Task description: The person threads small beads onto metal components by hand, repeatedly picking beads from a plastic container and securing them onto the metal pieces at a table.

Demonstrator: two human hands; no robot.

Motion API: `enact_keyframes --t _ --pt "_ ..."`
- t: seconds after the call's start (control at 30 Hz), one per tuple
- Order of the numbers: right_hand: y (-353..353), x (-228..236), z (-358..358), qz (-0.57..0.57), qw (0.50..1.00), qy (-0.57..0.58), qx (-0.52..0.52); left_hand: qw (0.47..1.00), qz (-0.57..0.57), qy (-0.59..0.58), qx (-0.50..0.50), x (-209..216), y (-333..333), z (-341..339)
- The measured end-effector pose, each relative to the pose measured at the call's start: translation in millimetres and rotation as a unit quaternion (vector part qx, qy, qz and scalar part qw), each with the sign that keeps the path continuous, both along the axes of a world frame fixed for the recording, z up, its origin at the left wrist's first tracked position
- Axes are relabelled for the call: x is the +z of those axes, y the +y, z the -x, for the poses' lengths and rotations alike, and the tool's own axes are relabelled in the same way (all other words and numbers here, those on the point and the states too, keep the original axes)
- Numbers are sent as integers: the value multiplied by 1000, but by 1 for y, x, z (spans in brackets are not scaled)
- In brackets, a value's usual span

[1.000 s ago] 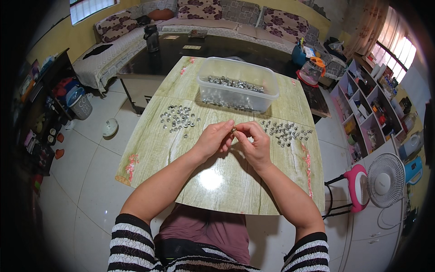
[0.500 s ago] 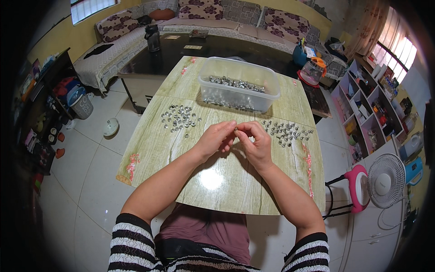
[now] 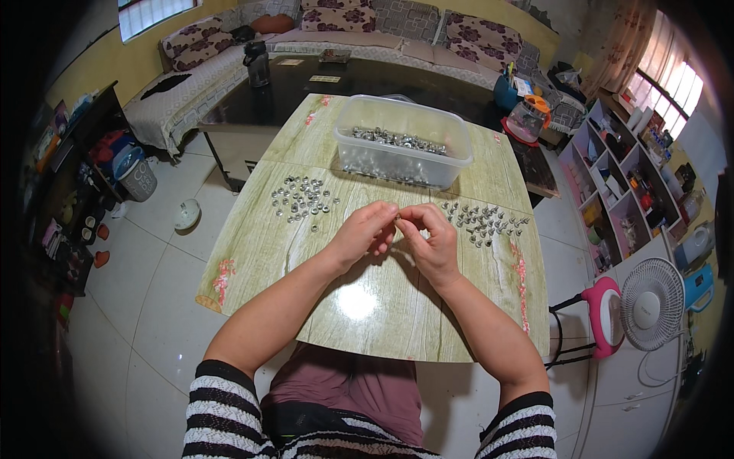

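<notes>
Over the middle of the green wood-patterned table (image 3: 382, 321), my left hand (image 3: 365, 234) and my right hand (image 3: 430, 241) meet at the fingertips. Both are closed in a pinch on a small metal piece (image 3: 397, 217), mostly covered by the fingers. To the left of my hands lie several small round metal rings (image 3: 304, 197), spread in a loose patch. On the right, close to my right hand, several small metal studs with stems (image 3: 487, 223) stand in a group. Beyond my hands sits a clear plastic tub (image 3: 404, 164) with many small metal parts (image 3: 397, 141) inside.
A dark low table (image 3: 229, 99) adjoins the far side, carrying a dark flask (image 3: 258, 65) and a glass pitcher with an orange lid (image 3: 529, 118). At the right are a pink-edged stool (image 3: 604, 317), a white fan (image 3: 652, 307) and a shelf unit (image 3: 623, 180).
</notes>
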State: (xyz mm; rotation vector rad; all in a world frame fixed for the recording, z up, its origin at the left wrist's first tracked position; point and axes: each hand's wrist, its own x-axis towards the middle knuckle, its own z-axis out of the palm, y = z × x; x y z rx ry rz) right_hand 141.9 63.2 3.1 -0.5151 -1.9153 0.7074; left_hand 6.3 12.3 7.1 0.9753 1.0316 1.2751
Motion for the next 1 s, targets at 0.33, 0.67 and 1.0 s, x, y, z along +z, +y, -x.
enact_keyframes --t 0.33,0.67,1.0 --pt "-4 4 1 -6 1000 -14 5 999 4 41 -18 -7 4 7" --pt "0 2 0 18 1000 9 -9 998 -61 -19 0 -7 4 2" --pt "-1 2 0 12 1000 7 -10 999 -29 -3 -14 -5 2 1"
